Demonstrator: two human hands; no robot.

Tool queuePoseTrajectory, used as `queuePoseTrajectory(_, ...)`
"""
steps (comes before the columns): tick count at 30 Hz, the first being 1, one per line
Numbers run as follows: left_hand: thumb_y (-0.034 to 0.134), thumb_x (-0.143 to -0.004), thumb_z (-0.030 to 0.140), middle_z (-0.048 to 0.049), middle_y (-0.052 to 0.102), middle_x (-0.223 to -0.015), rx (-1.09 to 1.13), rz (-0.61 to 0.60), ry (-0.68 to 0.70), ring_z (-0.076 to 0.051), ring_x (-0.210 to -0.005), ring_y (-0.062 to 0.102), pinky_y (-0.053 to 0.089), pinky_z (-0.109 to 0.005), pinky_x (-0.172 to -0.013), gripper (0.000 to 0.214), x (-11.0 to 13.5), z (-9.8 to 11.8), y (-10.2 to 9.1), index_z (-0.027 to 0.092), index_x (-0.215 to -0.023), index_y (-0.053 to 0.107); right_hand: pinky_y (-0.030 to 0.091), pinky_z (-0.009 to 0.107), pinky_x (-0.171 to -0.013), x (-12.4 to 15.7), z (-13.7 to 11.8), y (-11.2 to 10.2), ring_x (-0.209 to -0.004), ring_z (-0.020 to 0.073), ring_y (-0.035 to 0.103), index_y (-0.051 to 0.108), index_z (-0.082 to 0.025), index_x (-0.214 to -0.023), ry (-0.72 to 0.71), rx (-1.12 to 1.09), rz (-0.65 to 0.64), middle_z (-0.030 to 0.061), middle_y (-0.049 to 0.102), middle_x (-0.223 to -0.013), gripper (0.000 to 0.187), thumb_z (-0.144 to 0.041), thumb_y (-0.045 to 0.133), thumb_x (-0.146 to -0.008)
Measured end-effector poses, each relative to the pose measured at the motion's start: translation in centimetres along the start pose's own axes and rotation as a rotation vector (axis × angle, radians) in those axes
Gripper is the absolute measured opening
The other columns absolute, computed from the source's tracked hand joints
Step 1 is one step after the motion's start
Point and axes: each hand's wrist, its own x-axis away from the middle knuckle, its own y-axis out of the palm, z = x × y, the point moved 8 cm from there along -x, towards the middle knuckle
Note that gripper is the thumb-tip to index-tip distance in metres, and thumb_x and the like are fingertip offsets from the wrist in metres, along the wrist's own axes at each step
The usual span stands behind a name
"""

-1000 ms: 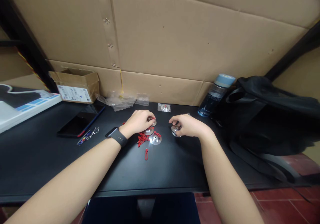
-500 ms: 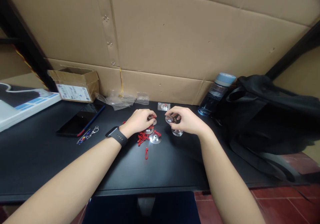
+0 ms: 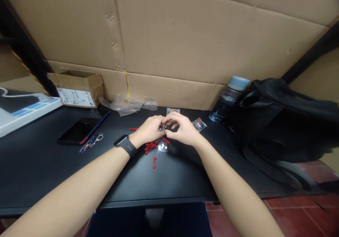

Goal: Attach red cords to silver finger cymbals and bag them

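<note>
My left hand and my right hand meet over the table, both closed, with fingers around small shiny metal discs like finger cymbals. Fingers cover most of what they hold, so I cannot tell exactly how the pieces fit together. Just below lies a silver domed disc with a centre hole. Beside it is a pile of red cord loops. A single red loop lies nearer to me, and another red loop shows left of my left hand.
Small clear bags with pieces inside lie behind my hands and to the right. Plastic bags, a carton, a phone and a keychain are left. A bottle and black backpack stand right.
My right hand has moved left, bringing its disc from above the stacked discs to my left hand. The stack is now hidden, and the bagged piece at the right has come into view.
</note>
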Motion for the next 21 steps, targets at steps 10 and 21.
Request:
queuePoseTrajectory(10, 0.072, -0.087, 0.04, -0.0043, 0.076, -0.106, 0.437, 0.189, -0.142, -0.021, -0.097, 0.071, 0.053, -0.031, -0.087, 0.033, 0.0, 1.1, -1.4, 0.021, -0.114, 0.069, 0.061, 0.032, -0.086, 0.1, 2.0, -3.4, -0.1, 0.0189, 0.067, 0.074, -0.025, -0.108, 0.036, -0.412, 0.483, 0.0059, 0.057, -0.121, 0.034, -0.018, 0.072, -0.075)
queuePoseTrajectory(21, 0.068, -0.091, 0.049, -0.0068, 0.079, -0.099, 0.553, 0.179, -0.209, -0.022, -0.082, 0.074, 0.055, -0.031, -0.075, 0.036, 0.0, -0.1, -1.3, 0.021, -0.112, 0.072, 0.061, 0.031, -0.084, 0.4, 3.3, -3.3, -0.094, 0.0184, 0.071, 0.071, -0.022, -0.101, 0.165, -0.553, 0.565, 0.0051, 0.065, -0.112, 0.033, -0.025, 0.083, -0.071)
